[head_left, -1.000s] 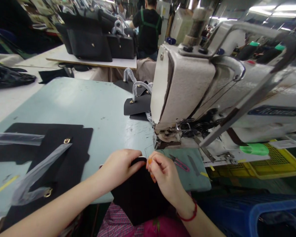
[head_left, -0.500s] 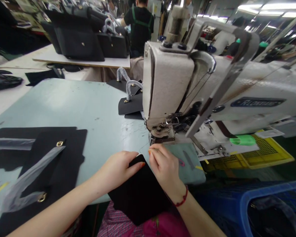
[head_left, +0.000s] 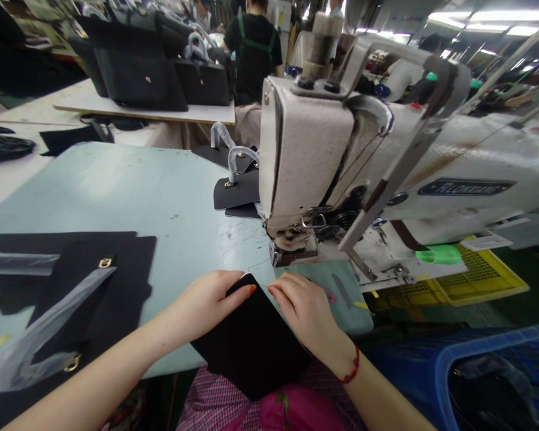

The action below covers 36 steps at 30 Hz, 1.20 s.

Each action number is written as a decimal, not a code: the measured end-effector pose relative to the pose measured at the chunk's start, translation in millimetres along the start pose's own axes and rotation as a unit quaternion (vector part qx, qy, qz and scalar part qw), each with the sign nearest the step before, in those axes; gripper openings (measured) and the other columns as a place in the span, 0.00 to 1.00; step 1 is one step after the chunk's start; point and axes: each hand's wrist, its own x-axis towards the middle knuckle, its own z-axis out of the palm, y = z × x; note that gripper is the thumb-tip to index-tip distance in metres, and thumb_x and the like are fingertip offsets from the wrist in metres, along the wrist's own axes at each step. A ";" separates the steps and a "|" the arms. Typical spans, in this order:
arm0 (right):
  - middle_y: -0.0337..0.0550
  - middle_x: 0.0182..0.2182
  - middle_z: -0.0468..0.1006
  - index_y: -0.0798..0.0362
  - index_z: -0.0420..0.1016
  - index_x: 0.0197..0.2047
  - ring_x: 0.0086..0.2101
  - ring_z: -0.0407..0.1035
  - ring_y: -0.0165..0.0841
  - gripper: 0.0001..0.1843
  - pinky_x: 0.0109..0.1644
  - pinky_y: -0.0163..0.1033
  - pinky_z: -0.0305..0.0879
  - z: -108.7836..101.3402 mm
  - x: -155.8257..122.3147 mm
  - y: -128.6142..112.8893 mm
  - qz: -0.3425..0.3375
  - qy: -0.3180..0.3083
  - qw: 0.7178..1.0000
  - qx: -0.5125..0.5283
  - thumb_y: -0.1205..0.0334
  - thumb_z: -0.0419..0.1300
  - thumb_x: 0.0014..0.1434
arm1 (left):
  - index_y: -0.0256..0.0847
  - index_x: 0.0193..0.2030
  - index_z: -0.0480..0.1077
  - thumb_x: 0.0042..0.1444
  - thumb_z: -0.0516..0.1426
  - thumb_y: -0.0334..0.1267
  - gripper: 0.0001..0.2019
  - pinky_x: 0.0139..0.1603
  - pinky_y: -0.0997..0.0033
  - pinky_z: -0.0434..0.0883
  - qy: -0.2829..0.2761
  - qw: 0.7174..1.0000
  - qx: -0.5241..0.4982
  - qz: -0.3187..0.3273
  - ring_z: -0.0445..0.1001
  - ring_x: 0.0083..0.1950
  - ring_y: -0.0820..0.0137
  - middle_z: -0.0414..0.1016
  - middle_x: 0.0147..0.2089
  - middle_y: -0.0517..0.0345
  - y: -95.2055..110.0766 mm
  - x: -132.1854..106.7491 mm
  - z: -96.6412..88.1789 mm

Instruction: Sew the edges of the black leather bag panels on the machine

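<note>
My left hand (head_left: 213,302) is closed on a black bag panel (head_left: 254,347), its thumb lying on top near the far corner. The panel slopes down from the table edge over my lap. Beside the panel's right edge, my right hand (head_left: 303,308) is pinched shut. Whatever lies between those fingertips is too small to make out. Just beyond both hands stands the white sewing machine (head_left: 308,143), with its presser foot area close to the right fingertips.
Black bag panels with wrapped handles (head_left: 132,269) lie at the left; similar handled pieces (head_left: 238,188) rest beside the machine. A blue basket (head_left: 444,371) and yellow crate (head_left: 485,278) are at the right. Black bags (head_left: 139,66) and a person (head_left: 254,51) are farther back.
My right hand has shifted slightly down, away from the machine's foot. My left hand and the panel have moved a little left, the panel still held.
</note>
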 end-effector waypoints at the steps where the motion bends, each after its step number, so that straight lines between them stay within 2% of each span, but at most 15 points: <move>1: 0.42 0.32 0.75 0.54 0.74 0.35 0.34 0.68 0.31 0.09 0.38 0.35 0.61 -1.3 -0.5 -0.9 0.017 -0.003 0.999 0.034 0.68 0.54 0.65 | 0.40 0.33 0.68 0.64 0.47 0.51 0.18 0.35 0.70 0.65 0.001 1.000 -0.001 -0.003 0.71 0.33 0.67 0.74 0.31 0.56 -0.5 0.4 -0.5; 3: 0.38 0.29 0.73 0.54 0.73 0.33 0.31 0.66 0.29 0.08 0.35 0.33 0.59 -1.0 -0.6 -3.8 0.053 -0.011 0.990 0.131 0.68 0.56 0.64 | 0.40 0.31 0.66 0.63 0.47 0.51 0.18 0.34 0.70 0.64 0.003 1.000 0.002 -0.011 0.70 0.32 0.68 0.73 0.29 0.56 0.0 1.6 -1.6; 5: 0.37 0.27 0.71 0.54 0.73 0.31 0.29 0.65 0.28 0.08 0.33 0.32 0.59 5.2 1.7 -7.1 0.094 0.006 0.965 0.244 0.66 0.57 0.63 | 0.41 0.29 0.64 0.63 0.47 0.51 0.18 0.32 0.70 0.63 0.002 1.000 0.007 -0.020 0.69 0.30 0.68 0.71 0.28 0.57 1.8 3.0 -2.0; 8: 0.37 0.26 0.71 0.55 0.72 0.29 0.28 0.66 0.28 0.10 0.32 0.31 0.61 22.2 8.9 -9.0 0.137 0.086 0.923 0.349 0.63 0.57 0.62 | 0.41 0.30 0.64 0.63 0.47 0.50 0.18 0.32 0.70 0.62 -0.007 1.000 0.004 -0.013 0.68 0.30 0.68 0.71 0.28 0.57 4.6 4.6 -0.1; 10: 0.37 0.26 0.71 0.55 0.73 0.30 0.28 0.65 0.28 0.10 0.32 0.32 0.61 32.0 13.3 -7.7 0.131 0.143 0.928 0.319 0.63 0.57 0.63 | 0.41 0.30 0.64 0.63 0.47 0.49 0.17 0.33 0.70 0.62 -0.011 1.000 -0.005 -0.002 0.68 0.30 0.68 0.71 0.28 0.57 5.1 5.1 1.9; 12: 0.39 0.26 0.71 0.55 0.74 0.31 0.29 0.65 0.29 0.11 0.33 0.33 0.60 35.6 15.2 -5.1 0.089 0.157 0.961 0.211 0.64 0.56 0.64 | 0.41 0.29 0.64 0.63 0.47 0.48 0.16 0.33 0.70 0.61 -0.005 1.000 -0.007 0.007 0.68 0.30 0.69 0.71 0.28 0.58 4.6 5.3 3.5; 15: 0.42 0.29 0.72 0.54 0.74 0.34 0.32 0.66 0.31 0.12 0.36 0.35 0.59 27.2 15.8 -0.6 -0.014 0.083 0.996 -0.016 0.64 0.52 0.67 | 0.41 0.28 0.62 0.62 0.47 0.48 0.17 0.32 0.69 0.61 0.012 1.000 0.003 0.004 0.68 0.30 0.69 0.70 0.27 0.58 3.7 4.8 5.4; 19: 0.45 0.32 0.73 0.55 0.72 0.35 0.34 0.65 0.34 0.10 0.34 0.37 0.57 5.9 21.8 3.7 -0.138 -0.038 0.968 -0.204 0.65 0.52 0.67 | 0.41 0.27 0.61 0.63 0.46 0.49 0.18 0.31 0.70 0.59 0.002 1.000 0.017 0.012 0.65 0.28 0.69 0.68 0.25 0.59 2.8 4.0 7.9; 22: 0.43 0.31 0.72 0.54 0.69 0.33 0.32 0.64 0.33 0.09 0.33 0.37 0.56 -3.4 21.4 5.2 -0.163 -0.093 0.965 -0.183 0.66 0.52 0.65 | 0.41 0.26 0.62 0.63 0.46 0.49 0.18 0.31 0.70 0.59 0.006 0.999 0.028 0.036 0.65 0.28 0.70 0.68 0.25 0.59 -2.0 3.9 3.4; 26: 0.38 0.27 0.69 0.53 0.67 0.30 0.26 0.61 0.29 0.09 0.30 0.34 0.54 -9.0 -0.5 2.6 -0.127 -0.183 0.974 -0.042 0.69 0.53 0.62 | 0.40 0.28 0.64 0.62 0.47 0.51 0.19 0.32 0.70 0.60 0.062 0.998 0.021 0.004 0.66 0.28 0.70 0.69 0.25 0.59 -15.1 4.5 -14.1; 28: 0.37 0.27 0.70 0.53 0.67 0.31 0.26 0.62 0.28 0.08 0.29 0.33 0.54 -14.0 -11.4 -0.1 -0.089 -0.202 0.975 0.014 0.68 0.53 0.63 | 0.40 0.27 0.64 0.62 0.48 0.53 0.20 0.31 0.71 0.60 0.040 0.999 0.011 -0.004 0.65 0.27 0.71 0.67 0.24 0.60 -20.3 4.6 -20.6; 31: 0.36 0.25 0.67 0.53 0.64 0.28 0.26 0.61 0.27 0.13 0.30 0.33 0.55 -23.1 -14.1 -3.4 -0.012 -0.139 0.989 0.055 0.66 0.51 0.66 | 0.39 0.28 0.66 0.61 0.50 0.53 0.20 0.32 0.73 0.62 -0.040 0.998 -0.048 0.008 0.64 0.29 0.71 0.67 0.26 0.61 -21.6 3.9 -22.9; 33: 0.36 0.23 0.66 0.53 0.62 0.25 0.26 0.62 0.28 0.17 0.30 0.33 0.57 -26.4 -7.9 -5.2 0.007 -0.078 0.995 0.065 0.64 0.51 0.67 | 0.39 0.30 0.68 0.61 0.51 0.52 0.19 0.34 0.74 0.64 -0.082 0.990 -0.111 0.012 0.66 0.32 0.71 0.68 0.28 0.61 -18.6 2.6 -22.7; 35: 0.39 0.29 0.72 0.53 0.68 0.30 0.32 0.68 0.30 0.13 0.37 0.35 0.65 -25.7 0.7 -7.6 -0.012 -0.025 0.996 0.087 0.64 0.52 0.67 | 0.39 0.32 0.69 0.61 0.53 0.51 0.17 0.37 0.73 0.65 -0.108 0.982 -0.154 0.021 0.66 0.34 0.71 0.69 0.30 0.61 -14.5 0.6 -23.5; 36: 0.42 0.36 0.76 0.53 0.71 0.37 0.39 0.71 0.32 0.09 0.44 0.37 0.67 -23.7 5.2 -9.0 -0.029 -0.003 0.995 0.100 0.66 0.51 0.67 | 0.39 0.32 0.70 0.61 0.53 0.51 0.17 0.38 0.73 0.66 -0.116 0.979 -0.163 0.028 0.66 0.35 0.71 0.69 0.31 0.61 -12.6 -0.6 -24.2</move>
